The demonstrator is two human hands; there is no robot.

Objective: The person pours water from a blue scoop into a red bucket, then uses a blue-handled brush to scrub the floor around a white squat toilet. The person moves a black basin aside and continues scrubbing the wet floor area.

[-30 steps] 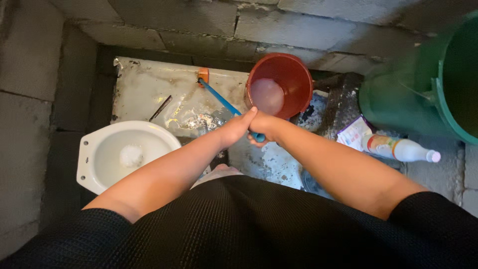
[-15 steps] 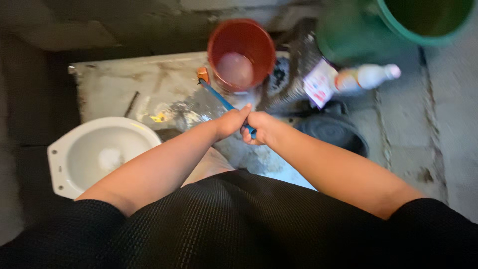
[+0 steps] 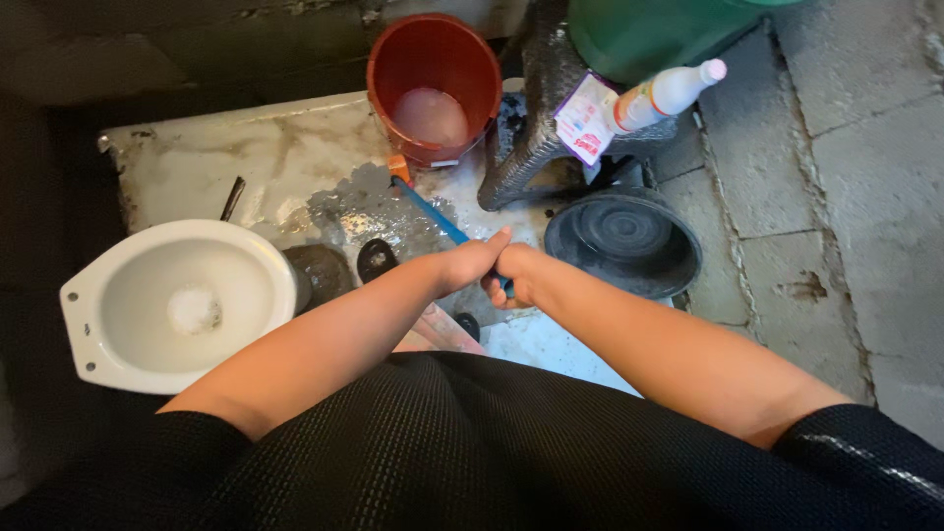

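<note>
Both hands meet on one blue-handled brush (image 3: 433, 213): left hand (image 3: 470, 264) fingers wrapped round the handle, right hand (image 3: 516, 275) fingers closed on its near end. Handle slants away to an orange head (image 3: 398, 169) resting on the wet, stained white slab (image 3: 246, 162). Red bucket (image 3: 434, 84) with cloudy water stands just beyond. White toilet bowl (image 3: 172, 303) to the left; black upturned basin (image 3: 622, 239) and white bottle (image 3: 664, 95) to the right.

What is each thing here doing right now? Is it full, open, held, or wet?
Left hand: closed on brush handle.
Right hand: closed on brush handle.
Blue brush: held, head on slab.
Red bucket: upright, some water inside.
White bottle: lying down, capped.
Toilet bowl: open.
Slab: wet patch.
</note>
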